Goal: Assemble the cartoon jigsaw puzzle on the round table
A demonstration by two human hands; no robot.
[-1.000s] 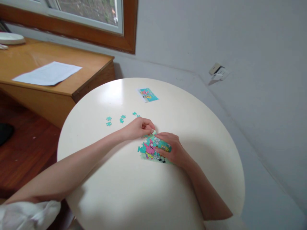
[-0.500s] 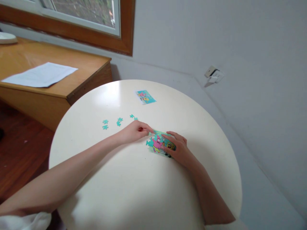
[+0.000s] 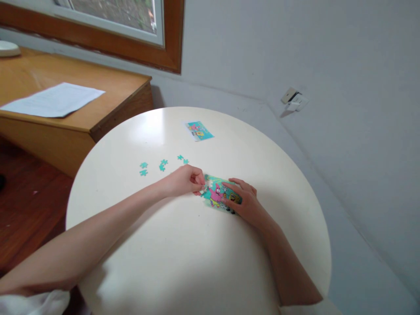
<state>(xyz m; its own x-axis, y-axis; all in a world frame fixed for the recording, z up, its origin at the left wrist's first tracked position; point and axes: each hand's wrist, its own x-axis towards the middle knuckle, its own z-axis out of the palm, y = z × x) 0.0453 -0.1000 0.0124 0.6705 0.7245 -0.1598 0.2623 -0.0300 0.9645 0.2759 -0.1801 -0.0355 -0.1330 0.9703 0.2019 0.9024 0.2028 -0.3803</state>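
A partly assembled jigsaw puzzle [image 3: 215, 194] with a pink starfish and a yellow cartoon figure lies on the white round table [image 3: 183, 262]. At its left edge, my left hand [image 3: 188, 180] is closed in a pinch on a small puzzle piece, mostly hidden by the fingertips. My right hand [image 3: 244, 199] rests over the right part of the puzzle, fingers spread, covering some of the picture. Left of the puzzle lie several loose teal pieces [image 3: 163, 165], in small groups. Farther back is a small picture card [image 3: 200, 131] with the same cartoon figures.
A wooden desk [image 3: 121, 94] stands at the left, with a white sheet of paper [image 3: 55, 100] on it. Behind the table is a pale wall with a socket and plug [image 3: 294, 100]. A wood-framed window [image 3: 172, 52] is at the upper left.
My left hand's index finger has drawn back from the puzzle's top edge and curled into a pinch, slightly lower at the left edge. The right hand stays on the puzzle.
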